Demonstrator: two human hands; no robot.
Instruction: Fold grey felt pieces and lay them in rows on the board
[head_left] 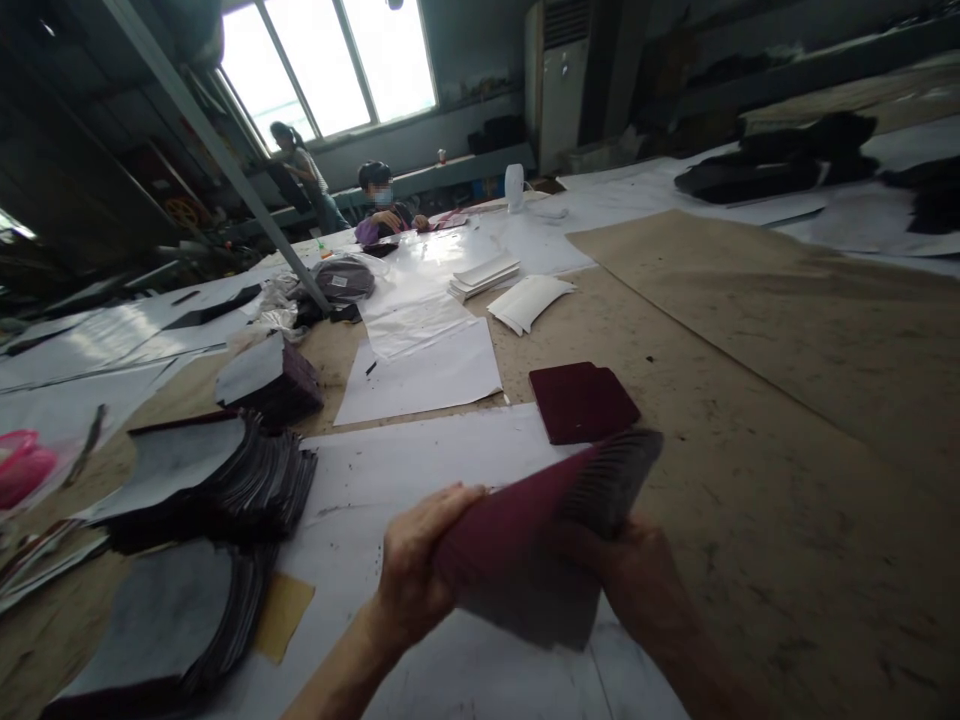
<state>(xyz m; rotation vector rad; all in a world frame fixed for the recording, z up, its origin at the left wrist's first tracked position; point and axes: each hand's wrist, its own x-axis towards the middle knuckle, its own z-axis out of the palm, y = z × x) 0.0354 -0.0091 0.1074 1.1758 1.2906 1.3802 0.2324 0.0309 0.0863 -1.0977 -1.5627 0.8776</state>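
Note:
Between my two hands is a fanned stack of maroon fabric pieces (517, 500) with grey backs, held above the white paper on the table. My left hand (420, 560) grips its left end, the thumb lying over the top. At the right, my right hand (630, 570) is wrapped round the fanned edge, its fingers partly hidden and blurred. Just beyond the held stack, a flat maroon piece or small pile (581, 402) rests on the table. To my left stand tall piles of similar grey-backed pieces (202, 470), with another pile (157, 620) nearer me.
White cards (529, 300) lie in stacks farther up the table. A smaller block of pieces (266, 380) sits at the left, near a slanted metal post (225, 150). Brown paper (750, 300) covers the right side. Two people (386, 205) are at the far end.

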